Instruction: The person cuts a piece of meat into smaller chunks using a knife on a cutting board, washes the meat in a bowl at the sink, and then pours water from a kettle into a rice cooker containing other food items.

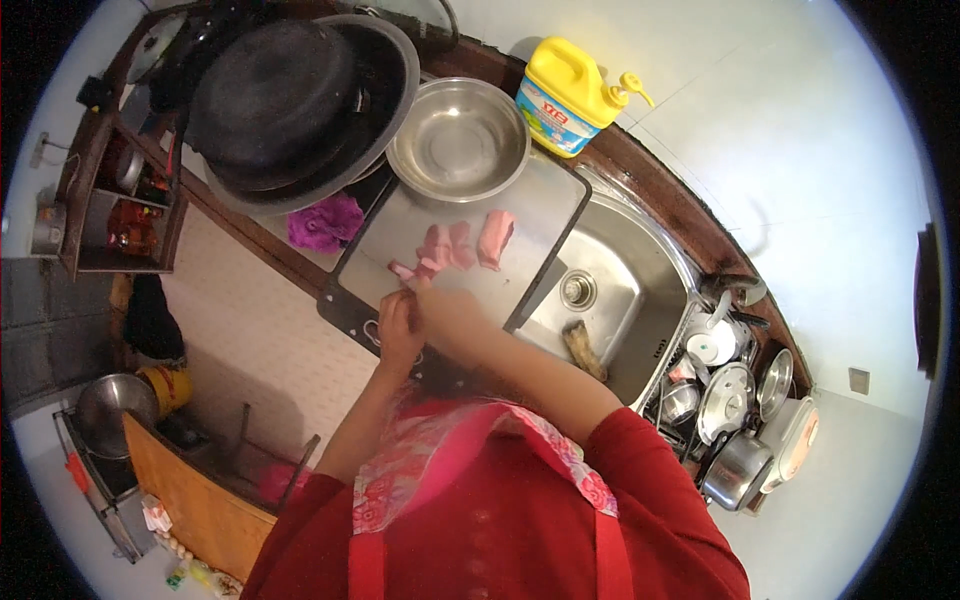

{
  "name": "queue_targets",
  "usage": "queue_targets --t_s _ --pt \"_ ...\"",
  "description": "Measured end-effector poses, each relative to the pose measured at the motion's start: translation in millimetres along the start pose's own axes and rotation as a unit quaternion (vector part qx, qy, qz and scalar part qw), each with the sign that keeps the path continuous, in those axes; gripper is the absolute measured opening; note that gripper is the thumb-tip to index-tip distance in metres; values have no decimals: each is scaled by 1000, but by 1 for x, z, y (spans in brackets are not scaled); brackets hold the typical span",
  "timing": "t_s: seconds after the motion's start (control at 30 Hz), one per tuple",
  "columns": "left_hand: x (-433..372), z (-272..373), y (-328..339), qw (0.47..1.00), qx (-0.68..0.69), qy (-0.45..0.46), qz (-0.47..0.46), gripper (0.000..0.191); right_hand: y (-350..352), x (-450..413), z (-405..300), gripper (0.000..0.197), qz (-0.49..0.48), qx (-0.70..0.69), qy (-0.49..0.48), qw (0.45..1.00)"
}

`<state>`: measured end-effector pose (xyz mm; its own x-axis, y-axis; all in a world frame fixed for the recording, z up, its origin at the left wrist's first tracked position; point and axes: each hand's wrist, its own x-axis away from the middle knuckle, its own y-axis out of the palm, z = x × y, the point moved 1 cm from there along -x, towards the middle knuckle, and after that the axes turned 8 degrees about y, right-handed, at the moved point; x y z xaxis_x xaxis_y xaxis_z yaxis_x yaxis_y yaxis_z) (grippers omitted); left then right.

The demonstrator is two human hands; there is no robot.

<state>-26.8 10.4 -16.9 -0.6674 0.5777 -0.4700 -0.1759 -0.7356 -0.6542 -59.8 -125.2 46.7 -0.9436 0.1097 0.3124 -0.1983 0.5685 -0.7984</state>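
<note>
My left hand and my right hand are close together over the near edge of a metal-faced cutting board. My right hand is slightly blurred. Just beyond my fingers lies a small strip of raw meat with a pale part by the fingertips. What either hand grips is hidden by the fingers. Several slices of raw meat lie in a loose group farther up the board. To their right sits a thicker pink block of meat. A stainless steel bowl rests over the board's far end.
Right of the board is a steel sink with a brown root-like piece in it. A yellow detergent jug stands at the back. Large dark pans and a purple cloth are left. Pots and lids crowd the far right.
</note>
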Motion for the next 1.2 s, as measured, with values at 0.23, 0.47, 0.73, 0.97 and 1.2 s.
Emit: queue_targets --t_s 0.23,0.47,0.73,0.97,1.2 --pt "5 7 -6 999 30 -15 1 15 -12 -16 39 45 -10 9 79 997" --pt "-35 -12 -11 999 1 -12 -49 37 -43 21 24 38 12 -25 58 998" --pt "-22 5 -35 994 53 -96 29 39 -26 57 34 20 -55 28 88 994" --pt "-17 9 -19 999 -10 -13 29 26 -15 71 31 26 -68 93 77 990" --pt "-20 -4 -10 1000 -1 13 26 23 -15 68 29 16 -88 75 81 990"
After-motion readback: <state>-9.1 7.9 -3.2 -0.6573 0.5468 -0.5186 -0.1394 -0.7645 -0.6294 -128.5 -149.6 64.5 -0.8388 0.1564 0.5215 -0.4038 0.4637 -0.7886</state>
